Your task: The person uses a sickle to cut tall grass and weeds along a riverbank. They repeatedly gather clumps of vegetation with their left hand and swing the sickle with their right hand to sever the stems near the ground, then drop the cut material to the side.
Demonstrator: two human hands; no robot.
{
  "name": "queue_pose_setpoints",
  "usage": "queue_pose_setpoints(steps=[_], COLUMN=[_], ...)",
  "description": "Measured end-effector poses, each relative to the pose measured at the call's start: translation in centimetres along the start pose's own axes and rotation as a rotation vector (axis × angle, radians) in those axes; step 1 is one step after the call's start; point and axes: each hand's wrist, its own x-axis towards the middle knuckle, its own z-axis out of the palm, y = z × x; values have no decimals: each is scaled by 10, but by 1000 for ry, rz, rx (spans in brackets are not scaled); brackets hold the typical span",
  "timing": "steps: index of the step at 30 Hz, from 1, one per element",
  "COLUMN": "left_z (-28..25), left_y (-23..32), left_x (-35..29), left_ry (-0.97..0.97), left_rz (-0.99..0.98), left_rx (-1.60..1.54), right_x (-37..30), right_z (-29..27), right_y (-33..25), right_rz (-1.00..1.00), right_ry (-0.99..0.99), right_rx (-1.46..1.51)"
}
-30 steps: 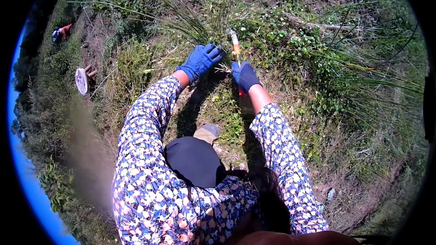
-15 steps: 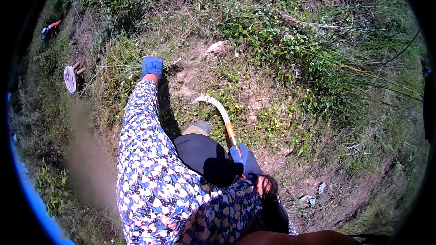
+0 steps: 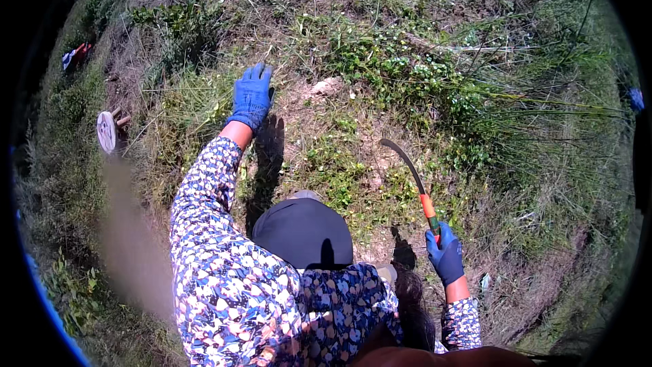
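My right hand (image 3: 446, 256), in a blue glove, grips a sickle (image 3: 410, 165) by its orange, green and red handle. Its curved dark blade points up and to the left, over low green plants and bare soil. Farther out on the left, my left hand (image 3: 252, 98), also gloved in blue, is held with its fingers stretched out. Nothing shows in it, though its palm is hidden. Beside it lies a tuft of loose, pale-green grass (image 3: 197, 105). My dark-clad knee (image 3: 303, 232) is between my arms.
At the left a small round-topped stool (image 3: 106, 132) has its legs pointing sideways. A red and white bundle (image 3: 76, 56) lies at the far left. Leafy weeds (image 3: 468, 122) and long grass stems (image 3: 550, 105) spread on the right. A pale stone (image 3: 328, 86) sits on the soil.
My left hand has moved right, away from the grass tuft, and its fingers have straightened. My right hand has swung out to the right from beside my knee, carrying the sickle.
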Motion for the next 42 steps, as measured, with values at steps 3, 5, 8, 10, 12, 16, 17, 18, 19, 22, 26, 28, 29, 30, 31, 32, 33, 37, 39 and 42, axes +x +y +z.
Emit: queue_pose_setpoints(steps=[3,5,8,10,12,16,17,18,19,22,26,28,29,30,31,32,33,37,39,42], left_z=[45,75,99,102,107,117,119,115,108,111,114,136,134,131,126,123,120,102,71,-16], left_y=[73,92,105,98,98,109,107,111,112,102,103,88,87,91,88,88,88,66,118,159], left_x=[-39,-75,-105,-101,-99,-97,-98,-96,-93,-91,-97,-94,-96,-93,-90,-83,-77,1,10,61], left_ry=[-58,-164,-112,-155,-194,-251,-236,-265,-287,-221,-232,-172,-179,-248,-310,-366,-396,-637,-262,-71], left_rz=[186,154,95,167,168,130,116,129,133,184,250,270,281,267,243,208,220,76,394,461], left_rx=[-233,-360,-373,-362,-314,-412,-404,-371,-324,-350,-341,-301,-250,-248,-229,-220,-253,-640,-410,-419], right_x=[-66,-103,-137,-148,-143,-120,-111,-110,-106,-99,-89,-68,-58,-54,-47,-43,-41,-19,-45,-34], right_z=[-12,-20,-30,-37,-41,-80,-90,-92,-96,-94,-61,-51,-53,-54,-52,-64,-66,-80,-55,-39], right_y=[37,48,61,57,68,57,48,50,43,38,39,51,44,50,57,46,57,79,126,153], right_rz=[115,275,320,385,389,372,326,336,296,360,499,434,430,443,439,444,434,322,446,476], right_ry=[-32,-21,36,86,95,6,-5,-8,42,64,179,246,267,247,222,246,255,260,276,321], right_rx=[-179,-178,-149,-156,-303,-424,-446,-458,-399,-323,18,180,251,335,428,464,396,472,465,705])
